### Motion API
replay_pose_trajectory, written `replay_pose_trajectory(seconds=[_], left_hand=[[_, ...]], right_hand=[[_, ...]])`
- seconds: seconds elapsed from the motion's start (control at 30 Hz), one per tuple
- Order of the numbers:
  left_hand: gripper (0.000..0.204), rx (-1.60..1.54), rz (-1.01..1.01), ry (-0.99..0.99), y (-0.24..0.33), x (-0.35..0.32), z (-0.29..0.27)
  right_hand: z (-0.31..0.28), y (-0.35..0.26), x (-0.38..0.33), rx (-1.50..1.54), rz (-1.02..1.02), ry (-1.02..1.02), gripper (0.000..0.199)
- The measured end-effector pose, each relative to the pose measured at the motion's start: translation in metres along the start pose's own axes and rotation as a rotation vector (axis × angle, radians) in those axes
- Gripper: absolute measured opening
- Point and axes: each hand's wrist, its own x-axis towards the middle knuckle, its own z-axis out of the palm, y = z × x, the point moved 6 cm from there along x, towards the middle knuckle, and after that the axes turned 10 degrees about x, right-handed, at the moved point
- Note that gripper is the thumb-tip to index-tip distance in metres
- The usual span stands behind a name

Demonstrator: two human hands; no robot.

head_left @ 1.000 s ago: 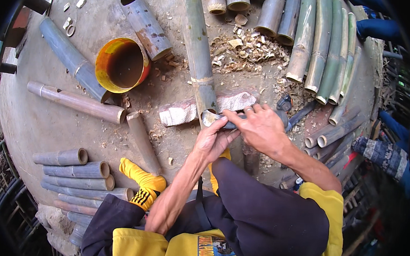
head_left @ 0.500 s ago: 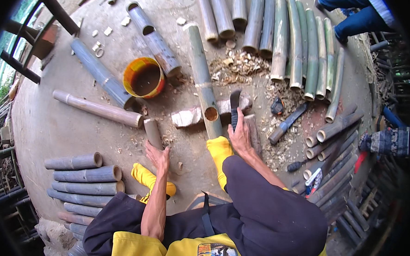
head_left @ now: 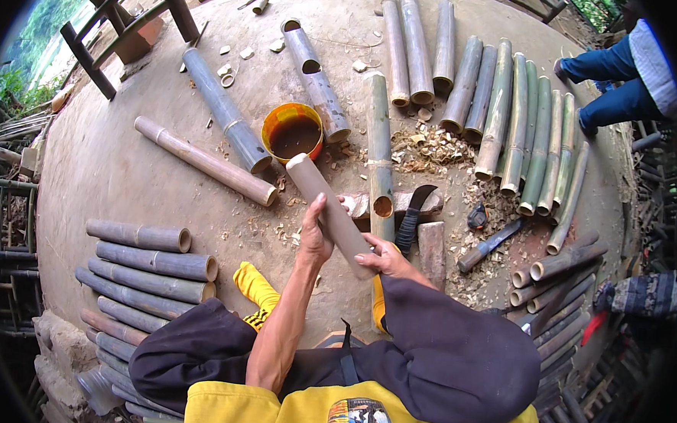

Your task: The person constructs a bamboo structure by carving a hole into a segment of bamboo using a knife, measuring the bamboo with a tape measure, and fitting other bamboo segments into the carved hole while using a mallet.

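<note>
My left hand (head_left: 318, 233) wraps round the middle of a smooth, grey-brown wooden club (head_left: 331, 211), held slanted in front of me. Its near end is gripped by my right hand (head_left: 386, 258), thumb across the top. Just right of the club, a green-grey bamboo pole (head_left: 380, 145) with a round hole cut in it rests over a rough block (head_left: 425, 201). A curved knife (head_left: 410, 223) with a black handle lies beside the pole, touched by neither hand. My foot in a yellow sock is partly hidden behind my right knee.
A yellow-and-red bucket (head_left: 268, 131) of brown liquid stands ahead. Bamboo poles (head_left: 512, 121) lie in a row at far right, with more stacked at left (head_left: 152, 259). Wood shavings (head_left: 434, 149) litter the ground near a sheathed blade (head_left: 490, 244). Another person's legs (head_left: 613, 76) show at upper right.
The club has been lifted off the ground by my left hand. My right hand has let go of the knife, now lying down, and taken the club's near end. The view has shifted.
</note>
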Motion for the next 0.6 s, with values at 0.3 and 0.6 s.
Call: replay_pose_trajectory(seconds=[0.3, 0.6], left_hand=[[0.043, 0.250, 0.210, -0.137, 0.037, 0.040, 0.064], [0.053, 0.502, 0.378, -0.328, 0.073, 0.036, 0.113]], right_hand=[[-0.034, -0.032, -0.016, -0.458, -0.179, 0.175, 0.059], [-0.056, -0.079, 0.014, -0.700, -0.348, 0.214, 0.052]])
